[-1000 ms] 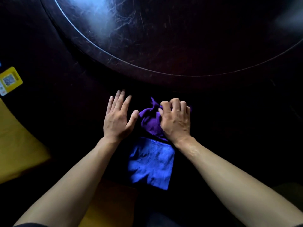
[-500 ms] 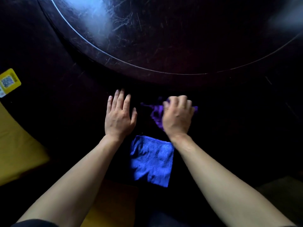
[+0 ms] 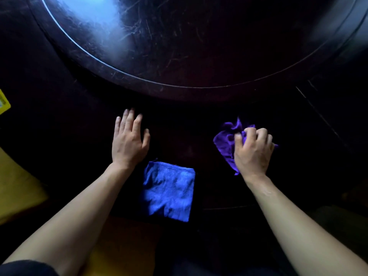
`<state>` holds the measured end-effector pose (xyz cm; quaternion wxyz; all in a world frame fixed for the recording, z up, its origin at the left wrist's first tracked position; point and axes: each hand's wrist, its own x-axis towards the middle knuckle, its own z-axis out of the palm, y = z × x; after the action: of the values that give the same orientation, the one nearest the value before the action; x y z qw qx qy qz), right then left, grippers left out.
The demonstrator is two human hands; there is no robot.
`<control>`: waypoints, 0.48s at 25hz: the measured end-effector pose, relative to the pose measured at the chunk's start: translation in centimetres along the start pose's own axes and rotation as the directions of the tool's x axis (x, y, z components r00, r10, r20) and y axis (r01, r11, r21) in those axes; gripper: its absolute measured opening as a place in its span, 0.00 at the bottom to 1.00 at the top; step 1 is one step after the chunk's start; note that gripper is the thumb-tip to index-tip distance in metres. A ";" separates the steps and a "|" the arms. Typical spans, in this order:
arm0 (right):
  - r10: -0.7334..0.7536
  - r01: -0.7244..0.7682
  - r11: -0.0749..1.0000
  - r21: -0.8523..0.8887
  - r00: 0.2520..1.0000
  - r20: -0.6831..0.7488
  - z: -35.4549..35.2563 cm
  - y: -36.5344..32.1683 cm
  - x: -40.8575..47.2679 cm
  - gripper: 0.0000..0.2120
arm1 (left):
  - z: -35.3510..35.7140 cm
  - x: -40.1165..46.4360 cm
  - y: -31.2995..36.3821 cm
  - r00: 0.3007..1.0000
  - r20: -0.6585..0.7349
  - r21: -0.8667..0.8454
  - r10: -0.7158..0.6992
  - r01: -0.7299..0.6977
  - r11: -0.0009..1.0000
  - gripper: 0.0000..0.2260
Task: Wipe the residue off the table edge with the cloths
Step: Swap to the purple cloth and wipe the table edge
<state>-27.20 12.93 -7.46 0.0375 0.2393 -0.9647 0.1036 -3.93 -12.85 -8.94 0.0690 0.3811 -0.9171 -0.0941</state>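
the right hand [image 3: 253, 151] is closed over a bunched purple cloth [image 3: 225, 144], fingers curled and knuckles up, pressing it onto the dark table [image 3: 179, 136] right of centre. the left hand [image 3: 128, 143] lies flat and open on the table, fingers spread, holding nothing. to wipe well, keep the palm weight over the wad, work in overlapping strokes along the near rim, and turn the wad to a fresh face when it loads up. use the left hand as a brace only. residue cannot be made out on the dark surface, so judge coverage by stroke path. the purple cloth is crumpled, with a loose corner sticking up beyond the fingers. a blue cloth [image 3: 169, 193] lies flat and roughly square at the near edge between the forearms, apart from both hands. a scratched raised round centre panel [image 3: 199, 46] sits beyond.
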 end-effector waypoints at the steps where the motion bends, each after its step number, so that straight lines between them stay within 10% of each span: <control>1: -0.002 0.002 1.000 -0.017 1.000 -0.001 0.1 -0.9 -0.8 0.11 | 0.0 0.0 0.0 1.000 0.004 0.002 -0.001 0.001 1.000 0.24; 8: -0.691 0.668 0.720 0.186 0.716 0.102 -0.9 -2.1 -11.3 0.11 | -0.7 0.2 0.2 0.997 0.072 -0.019 -0.002 0.003 1.000 0.23; 12: -0.541 0.538 0.841 0.056 0.840 0.046 -1.2 1.5 -5.4 0.11 | -1.7 0.9 0.5 0.995 0.094 -0.079 -0.033 0.041 0.996 0.20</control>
<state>-23.13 16.89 -7.17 0.0314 0.5046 -0.8568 0.1014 -4.54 -13.31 -7.17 0.0400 0.3902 -0.9076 -0.1499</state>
